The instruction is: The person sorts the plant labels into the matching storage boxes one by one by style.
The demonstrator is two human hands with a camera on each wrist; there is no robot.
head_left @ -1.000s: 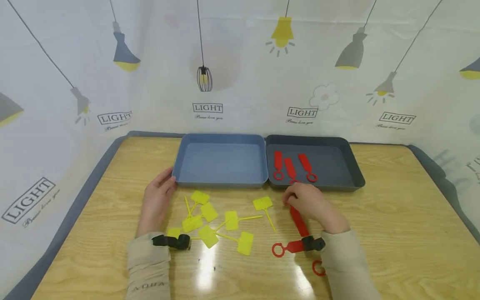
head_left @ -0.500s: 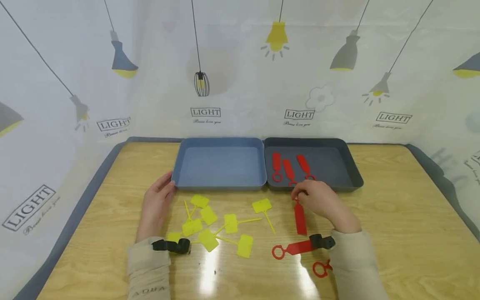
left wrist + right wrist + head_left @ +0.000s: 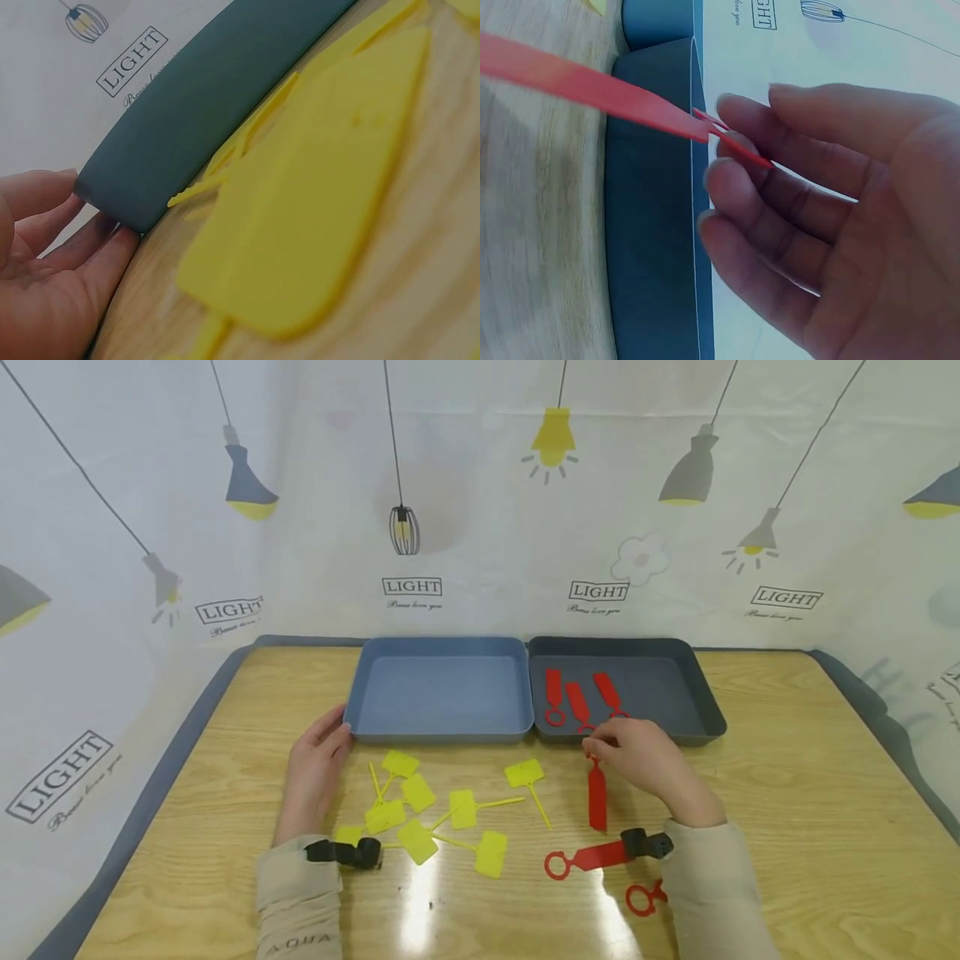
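My right hand [image 3: 647,764] holds a red tag [image 3: 597,797] by its ring end, just in front of the dark grey tray [image 3: 701,722]. In the right wrist view the tag's blade [image 3: 592,90] extends away from the curled fingers [image 3: 731,184], which overlap the tray's front wall. Inside that tray lie three more red ring tags [image 3: 577,702]. My left hand [image 3: 313,772] grips the front left corner of the blue tray [image 3: 442,737], with thumb and fingers [image 3: 112,255] around the corner in the left wrist view.
Several yellow tags with thin stems [image 3: 417,842] lie scattered before the blue tray. One yellow tag [image 3: 524,772] is apart, to their right. Two red ring tags [image 3: 600,856] lie near my right wrist, partly covered by the camera and sleeve. A printed curtain [image 3: 487,527] stands behind the trays.
My right hand has moved slightly to the right with the red tag, which has swung from a slant to hanging nearly straight. My left hand stays at the blue tray's corner.
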